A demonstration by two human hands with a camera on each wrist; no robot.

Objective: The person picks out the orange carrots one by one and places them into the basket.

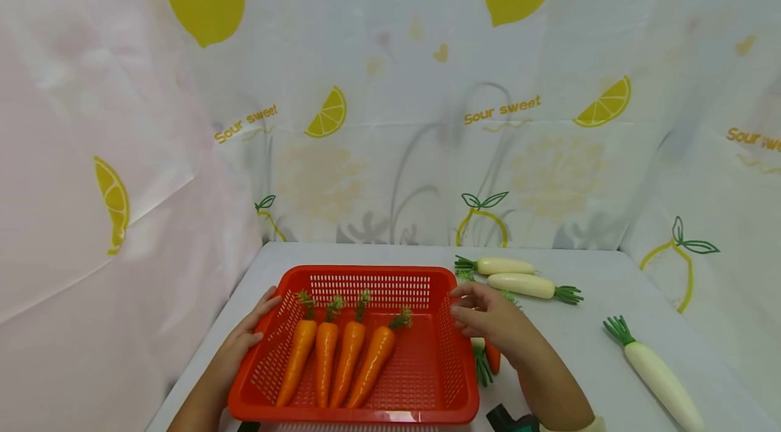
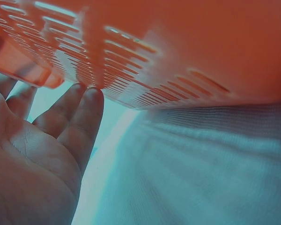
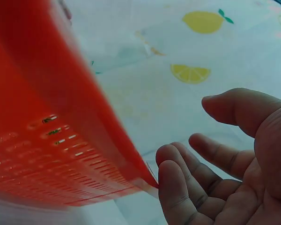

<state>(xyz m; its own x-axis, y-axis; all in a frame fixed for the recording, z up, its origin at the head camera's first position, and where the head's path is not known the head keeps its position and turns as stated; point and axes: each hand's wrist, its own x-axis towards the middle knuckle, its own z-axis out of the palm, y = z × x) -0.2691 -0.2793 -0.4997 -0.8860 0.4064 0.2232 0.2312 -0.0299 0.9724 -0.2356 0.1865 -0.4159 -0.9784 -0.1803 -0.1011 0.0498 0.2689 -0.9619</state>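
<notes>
A red plastic basket (image 1: 427, 364) with slotted walls holds several orange carrots (image 1: 350, 357) with green tops, lying side by side toward its left. My left hand (image 1: 234, 344) is at the basket's left side. In the left wrist view, the extended fingers of that hand (image 2: 37, 154) touch the slotted wall from outside. At the right rim is my right hand (image 1: 500, 320), its fingers loosely bent. The right wrist view shows this hand (image 3: 239, 197) with the thumb apart from the basket (image 3: 61, 126) and fingertips beside the rim; contact there is unclear.
Two white radishes (image 1: 521, 285) lie behind the right hand, and another white radish (image 1: 664, 381) is at far right. Under the right forearm, radish leaves (image 1: 482, 367) and a carrot (image 1: 492, 357) are partly hidden. A lemon-print curtain (image 1: 390, 79) surrounds the white table (image 1: 573, 364).
</notes>
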